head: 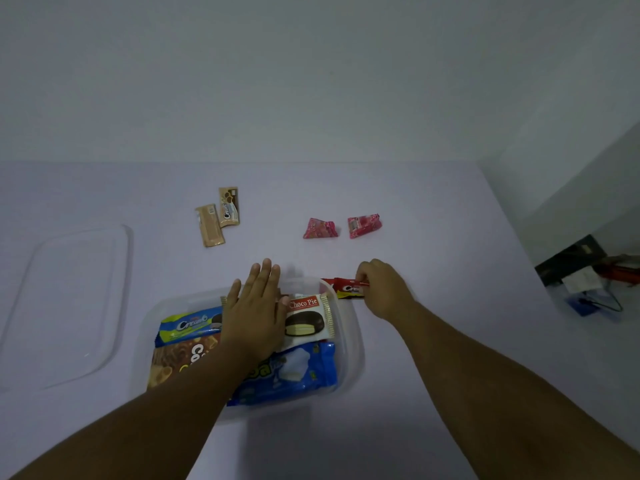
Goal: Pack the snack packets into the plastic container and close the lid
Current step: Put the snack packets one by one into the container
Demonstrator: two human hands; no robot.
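Note:
A clear plastic container [351, 344] sits near the table's front. Inside lie a Choco Pie packet [308, 318], a blue Cream-O packet [188, 325], a brown packet [176, 360] and a large blue packet [298, 372]. My left hand [256, 313] rests flat, fingers spread, on the packets in the container. My right hand [381, 285] pinches a red packet [346, 288] at the container's far right corner. Two tan packets [218, 216] and two pink packets [341, 226] lie farther back. The clear lid [69, 299] lies flat to the left.
The white table meets a white wall at the back. Its right edge drops off, and below it sit a dark box [571, 265] and some cluttered items with wires [595, 299].

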